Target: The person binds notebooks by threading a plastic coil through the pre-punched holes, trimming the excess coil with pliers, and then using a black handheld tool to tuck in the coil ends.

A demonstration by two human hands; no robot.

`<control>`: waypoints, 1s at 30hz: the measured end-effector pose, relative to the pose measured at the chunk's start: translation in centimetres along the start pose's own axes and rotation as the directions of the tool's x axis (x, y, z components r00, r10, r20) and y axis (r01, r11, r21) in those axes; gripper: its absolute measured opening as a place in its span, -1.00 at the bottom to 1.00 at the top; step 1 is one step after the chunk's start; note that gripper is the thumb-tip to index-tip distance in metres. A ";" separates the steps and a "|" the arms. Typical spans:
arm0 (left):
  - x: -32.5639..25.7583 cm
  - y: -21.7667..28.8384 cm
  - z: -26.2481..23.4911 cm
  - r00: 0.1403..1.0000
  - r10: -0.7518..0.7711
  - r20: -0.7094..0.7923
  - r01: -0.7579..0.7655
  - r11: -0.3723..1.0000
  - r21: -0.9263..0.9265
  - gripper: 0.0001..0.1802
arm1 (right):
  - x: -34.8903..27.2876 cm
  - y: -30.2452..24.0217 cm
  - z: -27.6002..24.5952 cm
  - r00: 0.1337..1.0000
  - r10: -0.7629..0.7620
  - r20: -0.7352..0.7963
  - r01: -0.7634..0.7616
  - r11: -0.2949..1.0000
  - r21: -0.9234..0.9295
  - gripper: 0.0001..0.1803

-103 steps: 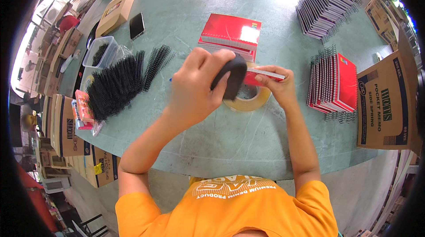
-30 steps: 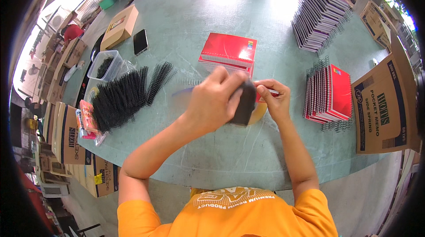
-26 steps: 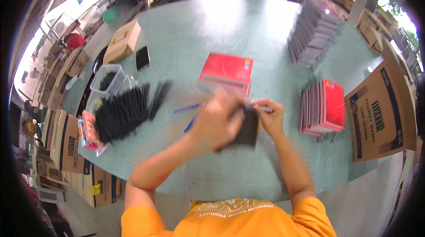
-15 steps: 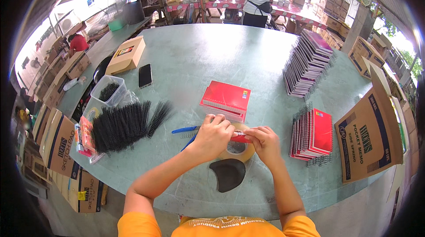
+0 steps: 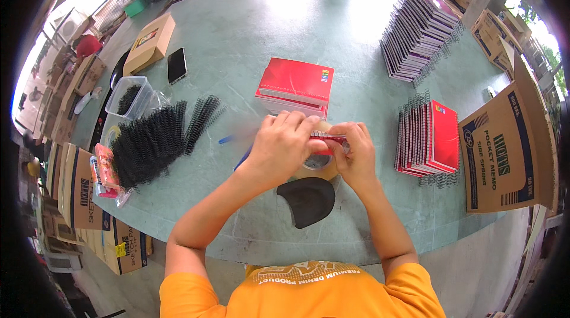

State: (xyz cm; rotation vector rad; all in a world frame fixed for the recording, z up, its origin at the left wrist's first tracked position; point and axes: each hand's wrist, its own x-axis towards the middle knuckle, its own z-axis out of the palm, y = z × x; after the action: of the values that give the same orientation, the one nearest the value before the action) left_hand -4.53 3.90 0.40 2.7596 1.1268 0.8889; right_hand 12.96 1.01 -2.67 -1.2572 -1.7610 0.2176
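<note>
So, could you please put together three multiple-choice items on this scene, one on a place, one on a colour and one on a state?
1. Where does the black curved piece lie?
A. on the table just in front of the hands
B. inside the clear plastic tub
C. on top of the phone

2. What colour is the cover of the notebook stack beyond the hands?
A. green
B. red
C. white

3. What are the left hand and right hand doing?
A. resting flat and apart on the table
B. both lifted clear of everything
C. meeting over a small red notebook above the tape roll

Answers: 1 A, the piece rests on the table between the hands and the person's body. 2 B, the top cover is plainly red. 3 C, both sets of fingers close on the red notebook, with the tape roll just beneath.
</note>
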 end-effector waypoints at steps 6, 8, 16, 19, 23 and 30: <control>0.2 0.0 0.3 0.998 -0.050 0.034 0.052 0.997 -0.051 -0.78 | 0.0 0.6 -0.1 0.998 -0.064 -0.014 0.064 0.998 -0.015 -0.74; 0.5 0.3 0.3 0.997 -0.013 -0.070 0.009 0.999 -0.052 -0.81 | 0.2 0.4 -0.4 0.996 -0.074 -0.058 0.075 0.997 0.025 -0.74; -0.3 -0.3 1.0 0.996 -0.041 0.075 0.042 0.999 -0.017 -0.66 | -0.5 1.2 -0.4 0.952 0.284 0.111 -0.305 0.884 0.355 -0.82; 1.2 -1.0 -1.2 0.993 -0.038 -0.114 0.031 0.997 -0.069 -0.62 | -0.4 1.9 -0.9 0.990 0.138 0.027 -0.140 0.938 0.317 -0.83; 2.6 -3.8 -7.7 0.823 -0.516 -0.236 0.125 0.569 -0.813 -0.59 | -0.7 3.3 -0.9 0.910 0.376 0.176 -0.411 0.761 0.502 -0.85; 3.1 -1.4 -2.9 0.868 -0.495 0.043 0.150 0.179 -0.972 -0.58 | -0.5 3.1 -0.3 0.940 0.308 0.145 -0.333 0.742 0.582 -0.84</control>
State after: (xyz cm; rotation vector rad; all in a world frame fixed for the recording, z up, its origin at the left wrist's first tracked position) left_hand -5.18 6.44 3.99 1.2783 0.6895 1.3163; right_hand 15.19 1.88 -4.68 -1.0640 -1.3224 0.9375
